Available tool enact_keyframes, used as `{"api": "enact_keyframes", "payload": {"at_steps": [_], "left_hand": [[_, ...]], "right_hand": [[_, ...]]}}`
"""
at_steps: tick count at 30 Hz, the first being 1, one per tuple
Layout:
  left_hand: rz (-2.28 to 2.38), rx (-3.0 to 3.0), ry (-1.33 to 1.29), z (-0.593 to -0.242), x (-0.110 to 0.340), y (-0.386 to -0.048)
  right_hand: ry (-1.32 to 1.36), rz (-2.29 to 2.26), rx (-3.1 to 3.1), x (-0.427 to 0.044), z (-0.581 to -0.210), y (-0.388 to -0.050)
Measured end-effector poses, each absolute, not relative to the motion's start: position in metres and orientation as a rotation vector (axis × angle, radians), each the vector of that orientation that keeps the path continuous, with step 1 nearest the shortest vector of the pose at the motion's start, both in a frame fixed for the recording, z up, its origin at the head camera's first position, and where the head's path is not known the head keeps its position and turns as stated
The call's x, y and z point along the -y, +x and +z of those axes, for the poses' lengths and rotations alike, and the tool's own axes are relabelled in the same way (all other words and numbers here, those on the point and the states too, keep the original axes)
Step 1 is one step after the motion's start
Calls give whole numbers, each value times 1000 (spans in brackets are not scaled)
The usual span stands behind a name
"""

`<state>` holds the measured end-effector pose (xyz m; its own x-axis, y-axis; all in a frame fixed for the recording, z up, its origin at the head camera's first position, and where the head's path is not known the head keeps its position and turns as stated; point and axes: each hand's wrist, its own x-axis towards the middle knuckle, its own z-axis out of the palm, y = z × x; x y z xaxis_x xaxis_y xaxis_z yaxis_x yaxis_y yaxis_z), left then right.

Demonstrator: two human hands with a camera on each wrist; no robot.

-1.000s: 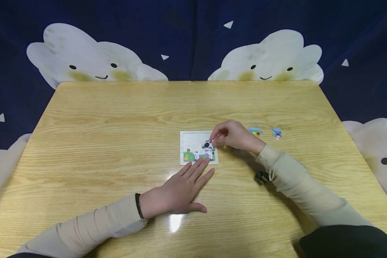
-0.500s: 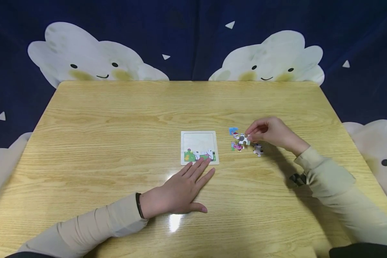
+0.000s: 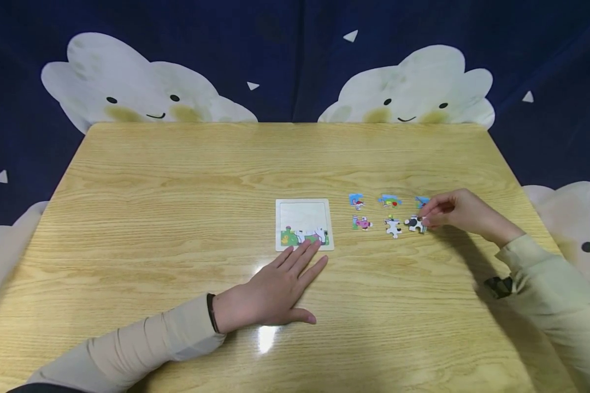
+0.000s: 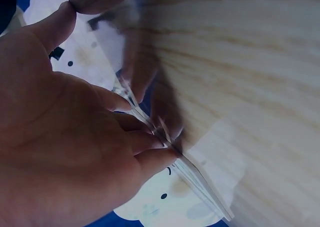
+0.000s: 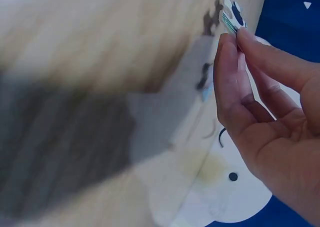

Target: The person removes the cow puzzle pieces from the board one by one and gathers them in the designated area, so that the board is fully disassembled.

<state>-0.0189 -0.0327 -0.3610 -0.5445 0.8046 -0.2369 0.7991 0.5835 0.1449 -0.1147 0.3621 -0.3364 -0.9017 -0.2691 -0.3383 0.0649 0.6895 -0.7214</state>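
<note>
A square puzzle tray [image 3: 302, 214] lies mid-table, with green-and-white pieces [image 3: 314, 237] fitted along its near side. My left hand [image 3: 275, 289] is spread flat, its straight fingertips resting on the tray's near edge; the left wrist view shows this hand [image 4: 75, 132] against the tray's edge [image 4: 207, 187]. At the right, my right hand [image 3: 464, 215] pinches a black-and-white piece [image 3: 415, 223] between thumb and fingers. In the right wrist view the hand [image 5: 270, 102] holds that piece [image 5: 233, 14] by its edge, raised above the table.
Loose pieces lie right of the tray: blue ones [image 3: 356, 201] [image 3: 389, 201] [image 3: 422, 201] in the far row, a pink one [image 3: 362, 222] and a white one [image 3: 393, 227] nearer. Behind the wooden table [image 3: 177, 174] hangs a dark blue curtain [image 3: 285, 43] with clouds.
My right hand has carried the black-and-white piece from above the tray out to the right, past the loose pieces. My left hand has stayed in place.
</note>
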Motion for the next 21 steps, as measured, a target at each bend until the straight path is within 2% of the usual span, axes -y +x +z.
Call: {"api": "enact_keyframes", "payload": {"at_steps": [8,21], "left_hand": [[40,-2559,1346,-363,33,-19],[15,-2551,1326,-363,32,-18]], "right_hand": [[-196,-947,-2614,-377,-346,-106],[-282,-818,-2746,-374,-349,-98]]}}
